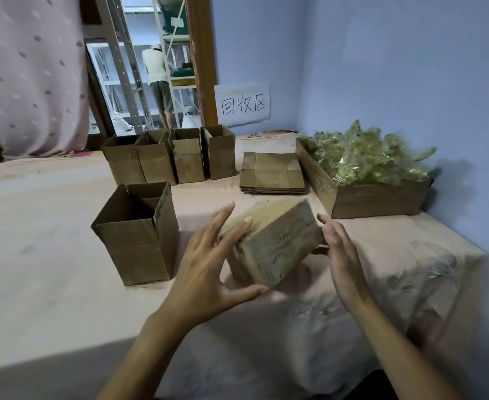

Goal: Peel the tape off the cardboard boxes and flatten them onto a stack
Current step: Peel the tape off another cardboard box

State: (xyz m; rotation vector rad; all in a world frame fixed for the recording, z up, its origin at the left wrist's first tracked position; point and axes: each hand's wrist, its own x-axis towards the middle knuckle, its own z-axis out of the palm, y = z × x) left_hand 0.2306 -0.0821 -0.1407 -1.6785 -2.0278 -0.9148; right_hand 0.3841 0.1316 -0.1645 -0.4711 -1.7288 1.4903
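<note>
A small cardboard box [277, 241] is tilted above the table between both hands, its worn bottom face turned toward me. My left hand [208, 261] holds its left side, fingers spread over the top edge and thumb under the lower corner. My right hand [338, 249] touches its right end with fingers nearly straight. An open box [139, 238] stands upright to the left. Several open boxes [171, 157] stand in a row at the back. A stack of flattened boxes [272, 174] lies at the back, right of the row.
A cardboard tray [376, 197] heaped with crumpled clear tape [364, 154] sits at the back right against the blue wall. A paper sign [241, 103] hangs on the wall. The table's cloth [50, 226] drapes over the front edge. A person stands beyond the doorway.
</note>
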